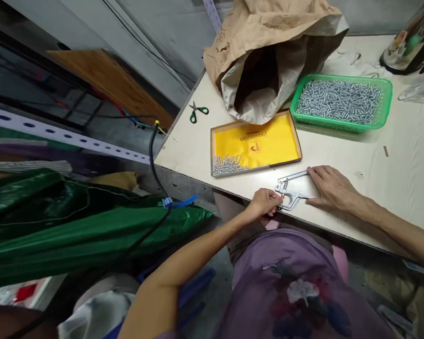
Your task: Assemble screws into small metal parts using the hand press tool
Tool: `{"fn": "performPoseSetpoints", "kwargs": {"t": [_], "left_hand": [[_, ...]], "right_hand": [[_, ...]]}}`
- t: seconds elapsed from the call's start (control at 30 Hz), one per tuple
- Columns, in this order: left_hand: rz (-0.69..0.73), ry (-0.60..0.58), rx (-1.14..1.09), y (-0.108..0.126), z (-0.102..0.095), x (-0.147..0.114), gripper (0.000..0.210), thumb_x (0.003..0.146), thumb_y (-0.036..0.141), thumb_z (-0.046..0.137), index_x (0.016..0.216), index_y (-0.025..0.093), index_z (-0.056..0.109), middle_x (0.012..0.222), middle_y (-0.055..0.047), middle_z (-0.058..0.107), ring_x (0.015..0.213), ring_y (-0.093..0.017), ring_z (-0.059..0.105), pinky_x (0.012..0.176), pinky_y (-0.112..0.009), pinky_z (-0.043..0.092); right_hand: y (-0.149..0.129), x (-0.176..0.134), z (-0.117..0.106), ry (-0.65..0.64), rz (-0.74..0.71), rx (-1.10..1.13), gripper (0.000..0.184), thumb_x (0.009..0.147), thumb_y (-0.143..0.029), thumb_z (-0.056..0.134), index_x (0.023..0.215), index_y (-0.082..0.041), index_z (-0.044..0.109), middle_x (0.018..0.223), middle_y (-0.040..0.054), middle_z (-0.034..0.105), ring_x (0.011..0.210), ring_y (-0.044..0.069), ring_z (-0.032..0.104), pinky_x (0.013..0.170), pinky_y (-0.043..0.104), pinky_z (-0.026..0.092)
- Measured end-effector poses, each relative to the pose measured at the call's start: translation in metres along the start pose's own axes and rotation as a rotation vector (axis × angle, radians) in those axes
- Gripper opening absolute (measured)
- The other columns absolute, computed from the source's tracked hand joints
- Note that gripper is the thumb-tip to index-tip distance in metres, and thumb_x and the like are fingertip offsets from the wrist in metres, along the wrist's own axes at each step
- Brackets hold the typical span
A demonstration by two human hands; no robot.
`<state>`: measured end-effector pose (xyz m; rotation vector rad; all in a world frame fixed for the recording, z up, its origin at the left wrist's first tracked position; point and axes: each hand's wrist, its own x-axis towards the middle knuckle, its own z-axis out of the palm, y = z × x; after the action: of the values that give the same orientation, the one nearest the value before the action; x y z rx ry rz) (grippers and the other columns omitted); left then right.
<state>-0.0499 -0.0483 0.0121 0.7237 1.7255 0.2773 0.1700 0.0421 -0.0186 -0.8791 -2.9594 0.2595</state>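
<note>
A silver metal hand tool (292, 204) with two spread handles, a coil spring and a curved jaw lies at the front edge of the table. My right hand (327, 187) grips its handle ends, fingers on the upper handle and thumb by the lower one. At the jaw end, my left hand (266, 201) is closed in a pinch. A small red spot shows at those fingertips, but what they hold is too small to name. Just beyond the hands sits a shallow cardboard tray (257, 167) with a yellow bottom. Small silvery metal pieces (228, 165) are heaped in its near left corner.
A green plastic basket (342, 126) full of small silvery metal pieces stands right of the tray. Behind the tray an open brown paper bag (268, 42) leans over. Green-handled scissors (198, 112) lie near the left edge. A black cable (153, 160) hangs beside the table's left corner.
</note>
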Motion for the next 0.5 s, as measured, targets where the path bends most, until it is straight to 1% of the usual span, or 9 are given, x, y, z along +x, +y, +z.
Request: {"fn": "performPoseSetpoints", "kwargs": {"t": [0.07, 0.17, 0.27, 0.33, 0.4, 0.5], "left_hand": [[-0.013, -0.026, 0.018, -0.0015, -0.0017, 0.0012, 0.009, 0.084, 0.015, 0.065, 0.077, 0.009, 0.066, 0.040, 0.008, 0.049, 0.032, -0.005, 0.046, 0.037, -0.013, 0.039], [-0.028, -0.068, 0.026, -0.0043, -0.0034, 0.0027, 0.010, 0.085, 0.017, 0.065, 0.081, 0.009, 0.066, 0.038, 0.008, 0.049, 0.031, -0.005, 0.046, 0.036, -0.013, 0.037], [-0.038, -0.072, 0.040, -0.0051, -0.0032, 0.0035, 0.009, 0.086, 0.016, 0.063, 0.085, 0.008, 0.067, 0.038, 0.007, 0.049, 0.031, -0.006, 0.047, 0.037, -0.013, 0.037], [-0.046, -0.073, 0.044, -0.0043, -0.0026, 0.0032, 0.008, 0.087, 0.015, 0.062, 0.086, 0.008, 0.067, 0.037, 0.007, 0.049, 0.031, -0.006, 0.047, 0.038, -0.013, 0.038], [-0.057, -0.076, 0.036, -0.0031, -0.0019, 0.0022, 0.008, 0.088, 0.015, 0.062, 0.087, 0.008, 0.066, 0.036, 0.008, 0.049, 0.031, -0.005, 0.046, 0.038, -0.012, 0.037], [-0.070, -0.067, 0.031, -0.0015, -0.0009, 0.0006, 0.008, 0.088, 0.015, 0.062, 0.087, 0.008, 0.066, 0.036, 0.008, 0.049, 0.031, -0.005, 0.046, 0.038, -0.013, 0.037]], "right_hand": [[0.0003, -0.0001, 0.0010, 0.006, -0.003, 0.010, 0.087, 0.080, -0.067, 0.056, 0.142, -0.008, 0.037, 0.123, 0.0211, 0.057, 0.109, 0.035, 0.051, 0.093, 0.049, 0.042], [0.0003, -0.0010, 0.0027, 0.010, -0.007, 0.001, 0.085, 0.081, -0.067, 0.055, 0.142, -0.011, 0.036, 0.130, 0.0206, 0.055, 0.118, 0.037, 0.048, 0.100, 0.053, 0.037], [0.0002, -0.0029, 0.0047, 0.010, -0.003, -0.009, 0.085, 0.082, -0.068, 0.053, 0.144, -0.013, 0.034, 0.136, 0.0203, 0.051, 0.125, 0.038, 0.043, 0.103, 0.056, 0.034], [-0.0001, -0.0036, 0.0051, 0.015, -0.002, -0.007, 0.086, 0.082, -0.068, 0.054, 0.144, -0.011, 0.034, 0.138, 0.0214, 0.049, 0.127, 0.038, 0.042, 0.103, 0.055, 0.034], [-0.0009, -0.0030, 0.0043, 0.018, -0.002, -0.001, 0.087, 0.080, -0.066, 0.058, 0.142, -0.008, 0.036, 0.135, 0.0229, 0.050, 0.124, 0.038, 0.044, 0.102, 0.053, 0.036], [-0.0033, -0.0001, 0.0011, -0.003, 0.002, -0.007, 0.083, 0.078, -0.061, 0.063, 0.137, -0.006, 0.042, 0.123, 0.0214, 0.057, 0.110, 0.036, 0.051, 0.094, 0.048, 0.042]]}}
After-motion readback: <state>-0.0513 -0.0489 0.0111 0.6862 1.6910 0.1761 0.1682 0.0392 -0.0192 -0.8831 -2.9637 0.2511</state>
